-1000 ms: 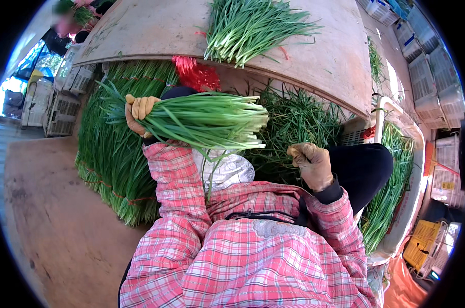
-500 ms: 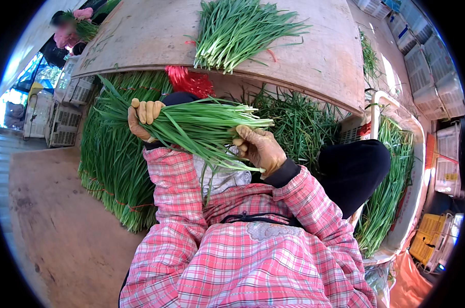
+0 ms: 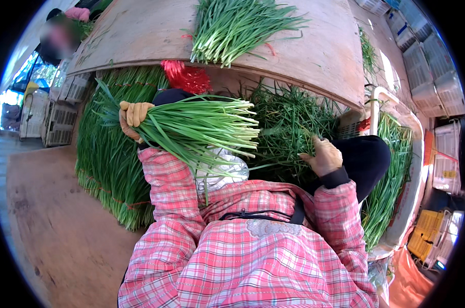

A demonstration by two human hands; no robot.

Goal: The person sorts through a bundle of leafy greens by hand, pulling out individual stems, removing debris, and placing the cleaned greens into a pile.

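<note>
My left hand (image 3: 133,119), in a tan glove, is closed round the leafy part of a bunch of garlic chives (image 3: 212,126). Their pale cut ends point right, loosely fanned, above my lap. My right hand (image 3: 324,156), gloved alike, is well apart from the bunch, over a heap of loose dark green leaves (image 3: 281,120). Its thumb and forefinger are spread, and nothing shows between them. On the wooden board (image 3: 155,31) ahead lies a pile of garlic chives (image 3: 240,31), pale ends toward me.
Tied chive bundles (image 3: 112,154) are stacked at my left. Red ties (image 3: 186,77) hang at the board's near edge. A white crate (image 3: 417,154) of greens stands by my right knee. Other crates (image 3: 60,123) stand far left. Another person (image 3: 63,36) is at the far left.
My right hand has left the cut ends and moved right, over the leaf heap. The bunch in my left hand has shifted slightly left.
</note>
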